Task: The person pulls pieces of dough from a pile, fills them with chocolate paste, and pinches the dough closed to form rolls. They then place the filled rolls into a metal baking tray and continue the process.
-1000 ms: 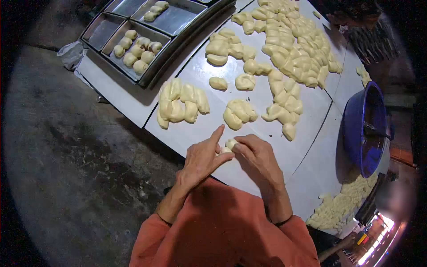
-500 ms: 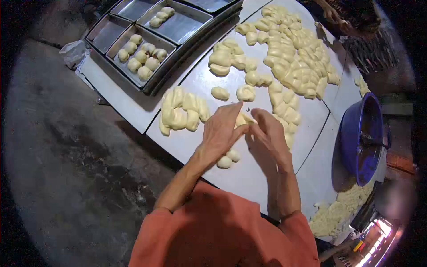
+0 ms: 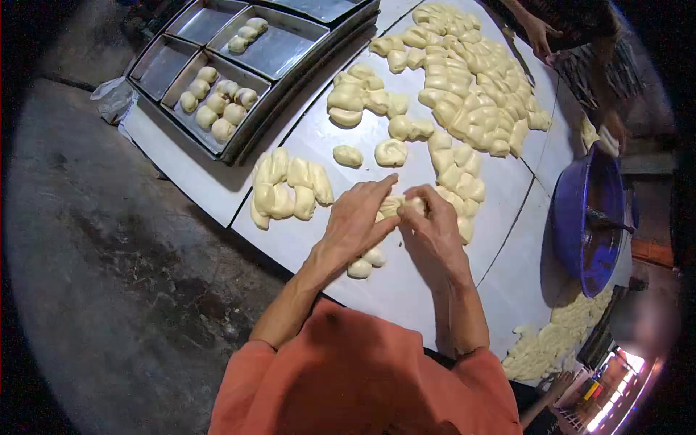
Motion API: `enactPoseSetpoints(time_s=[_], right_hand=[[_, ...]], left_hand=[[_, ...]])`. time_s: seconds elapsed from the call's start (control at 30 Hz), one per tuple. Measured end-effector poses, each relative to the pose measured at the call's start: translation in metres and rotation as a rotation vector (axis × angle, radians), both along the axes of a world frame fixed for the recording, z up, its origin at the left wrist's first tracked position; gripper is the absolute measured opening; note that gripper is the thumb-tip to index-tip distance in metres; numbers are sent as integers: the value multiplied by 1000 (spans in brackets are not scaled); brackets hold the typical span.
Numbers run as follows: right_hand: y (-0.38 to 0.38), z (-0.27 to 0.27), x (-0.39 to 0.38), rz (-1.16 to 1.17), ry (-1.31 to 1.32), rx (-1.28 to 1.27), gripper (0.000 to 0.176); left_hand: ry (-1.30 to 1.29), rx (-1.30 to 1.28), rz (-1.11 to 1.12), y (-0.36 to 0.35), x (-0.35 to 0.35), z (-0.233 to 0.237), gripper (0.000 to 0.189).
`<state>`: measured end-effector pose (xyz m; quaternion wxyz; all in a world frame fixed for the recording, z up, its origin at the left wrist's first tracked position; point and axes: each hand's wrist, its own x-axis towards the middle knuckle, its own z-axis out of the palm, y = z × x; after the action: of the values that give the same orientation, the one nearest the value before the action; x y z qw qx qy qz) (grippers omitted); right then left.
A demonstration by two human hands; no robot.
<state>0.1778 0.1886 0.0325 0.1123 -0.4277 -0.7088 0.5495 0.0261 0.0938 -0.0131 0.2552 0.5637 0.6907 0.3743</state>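
A small piece of dough (image 3: 391, 206) is on the white table, between my two hands. My left hand (image 3: 355, 217) has its fingers stretched along the dough's left side and its thumb against the near side. My right hand (image 3: 435, 226) has curled fingers pinching the right end, which they partly cover. Just beyond lie a rounded dough piece (image 3: 391, 153) and an oval one (image 3: 348, 156). Two smooth dough balls (image 3: 359, 268) rest by my left wrist. To the left is a cluster of dough strips (image 3: 290, 190).
Metal baking pans (image 3: 239, 141), some holding dough balls, stand at the upper left. A large mass of dough pieces (image 3: 471, 90) spreads over the far table. At right are a blue basin (image 3: 569, 225) and flattened dough (image 3: 554, 344). A co-worker's hand (image 3: 540, 35) reaches in at the upper right.
My right fingers have curled in over the dough piece, and my left hand stays beside it. A co-worker's hands have appeared at the upper right. The view has shifted slightly.
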Motion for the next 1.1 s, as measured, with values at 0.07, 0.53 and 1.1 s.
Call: enactPoseSetpoints(time_s=[0.07,0.53,1.1], right_hand=[[-1,6,-4,-74,8,-144,35],[15,14,39,-244,881,-663,21],[-4,22,31,-358,269,-391,30]], left_hand=[[33,10,17,1,5,-7,68],[217,7,180,9,6,-10,24],[-739,-146,15,16,26,43,34]])
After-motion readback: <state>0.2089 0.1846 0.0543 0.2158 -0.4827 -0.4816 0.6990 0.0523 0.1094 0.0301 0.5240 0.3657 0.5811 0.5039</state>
